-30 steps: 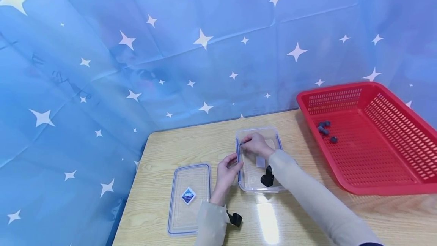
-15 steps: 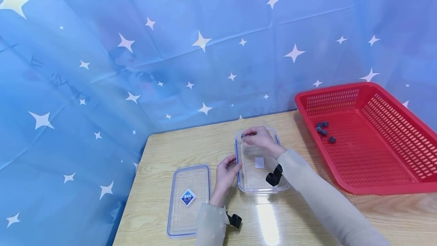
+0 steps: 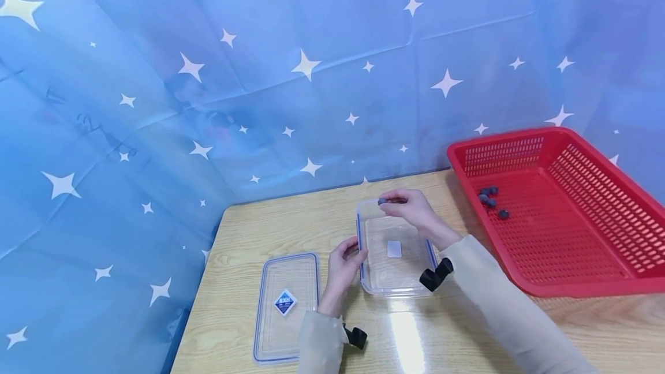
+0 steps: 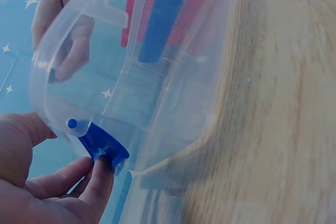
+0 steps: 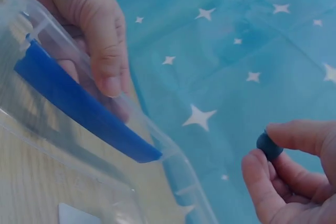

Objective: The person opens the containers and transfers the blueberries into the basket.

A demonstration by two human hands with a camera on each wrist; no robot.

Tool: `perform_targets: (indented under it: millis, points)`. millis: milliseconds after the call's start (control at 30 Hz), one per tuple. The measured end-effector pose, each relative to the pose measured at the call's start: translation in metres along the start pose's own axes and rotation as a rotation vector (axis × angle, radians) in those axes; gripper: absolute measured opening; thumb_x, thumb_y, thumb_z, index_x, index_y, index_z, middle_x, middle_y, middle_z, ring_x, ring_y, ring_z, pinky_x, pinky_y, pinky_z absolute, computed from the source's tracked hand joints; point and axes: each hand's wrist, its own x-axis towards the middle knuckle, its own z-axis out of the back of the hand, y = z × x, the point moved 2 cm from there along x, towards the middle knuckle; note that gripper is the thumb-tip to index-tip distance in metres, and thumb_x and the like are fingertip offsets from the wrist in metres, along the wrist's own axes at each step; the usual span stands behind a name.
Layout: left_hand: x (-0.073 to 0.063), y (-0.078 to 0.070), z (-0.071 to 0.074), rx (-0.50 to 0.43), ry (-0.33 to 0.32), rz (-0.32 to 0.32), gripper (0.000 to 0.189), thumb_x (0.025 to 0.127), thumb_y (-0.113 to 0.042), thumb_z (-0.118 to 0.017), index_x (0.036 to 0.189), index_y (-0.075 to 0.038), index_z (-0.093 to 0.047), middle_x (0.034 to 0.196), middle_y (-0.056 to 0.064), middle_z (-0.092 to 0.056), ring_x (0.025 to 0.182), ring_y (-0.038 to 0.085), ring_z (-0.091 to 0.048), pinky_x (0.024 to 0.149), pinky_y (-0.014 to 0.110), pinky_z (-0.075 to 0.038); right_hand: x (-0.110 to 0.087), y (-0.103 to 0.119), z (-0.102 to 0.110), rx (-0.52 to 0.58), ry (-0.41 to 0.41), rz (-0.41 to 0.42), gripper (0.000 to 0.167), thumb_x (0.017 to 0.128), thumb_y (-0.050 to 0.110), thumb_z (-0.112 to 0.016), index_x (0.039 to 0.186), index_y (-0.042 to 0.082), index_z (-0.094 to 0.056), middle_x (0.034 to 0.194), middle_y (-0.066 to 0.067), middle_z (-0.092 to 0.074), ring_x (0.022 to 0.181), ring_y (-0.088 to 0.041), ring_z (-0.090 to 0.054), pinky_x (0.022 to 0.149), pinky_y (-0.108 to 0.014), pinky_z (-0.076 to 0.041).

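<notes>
A clear plastic food container (image 3: pixel 396 291) with blue side clips stands on the table in the head view. My left hand (image 3: pixel 340 273) holds its left side, thumb over the rim and fingers at the outer wall by a blue clip (image 4: pixel 107 145). Over the container's far end, my right hand (image 3: pixel 415 212) pinches one blueberry (image 5: pixel 269 146) between thumb and fingertips. That berry overlaps the far rim in the head view. A pale square label (image 3: pixel 394 249) shows on the container's bottom.
Left of the container lies its clear lid (image 3: pixel 286 333), edged in blue with a diamond sticker. A red plastic basket (image 3: pixel 576 235) stands at the right, several blueberries (image 3: pixel 488 199) near its left wall. Behind the table hangs a blue star-patterned cloth (image 3: pixel 332 91).
My right hand has lifted from low inside the container and shifted rightward and toward the far rim, carrying the blueberry. My left hand keeps its hold on the side.
</notes>
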Motion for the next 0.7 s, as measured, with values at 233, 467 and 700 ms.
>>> perform_targets:
  millis: [233, 467, 700]
  points:
    - [0.001, 0.004, 0.0, 0.006, -0.005, 0.003, 0.04, 0.082, 0.002, -0.065, 0.119, 0.01, -0.054, 0.115, 0.024, -0.058, 0.109, 0.033, -0.056, 0.085, 0.024, -0.053, -0.011, 0.01, 0.018, -0.011, -0.036, 0.021, 0.036, 0.086, 0.009, -0.065, 0.115, -0.011, -0.058, 0.091, -0.003, -0.065, 0.078, -0.004, -0.06, 0.074, -0.019, -0.053]
    - [-0.005, -0.009, 0.001, -0.019, 0.012, 0.002, 0.041, 0.082, 0.005, -0.063, 0.119, 0.015, -0.051, 0.116, 0.032, -0.055, 0.111, 0.043, -0.052, 0.085, 0.026, -0.053, -0.027, 0.023, 0.037, -0.034, -0.04, 0.047, 0.039, 0.088, 0.013, -0.065, 0.118, -0.01, -0.056, 0.094, -0.001, -0.065, 0.082, -0.004, -0.059, 0.075, -0.018, -0.052]
    - [-0.014, -0.028, 0.0, 0.016, 0.021, -0.002, 0.04, 0.083, 0.003, -0.062, 0.119, 0.016, -0.051, 0.117, 0.032, -0.054, 0.111, 0.042, -0.053, 0.087, 0.026, -0.052, -0.04, 0.033, 0.062, -0.122, -0.107, 0.045, 0.042, 0.088, 0.022, -0.067, 0.118, -0.006, -0.058, 0.092, 0.01, -0.063, 0.085, -0.004, -0.057, 0.075, -0.016, -0.05]
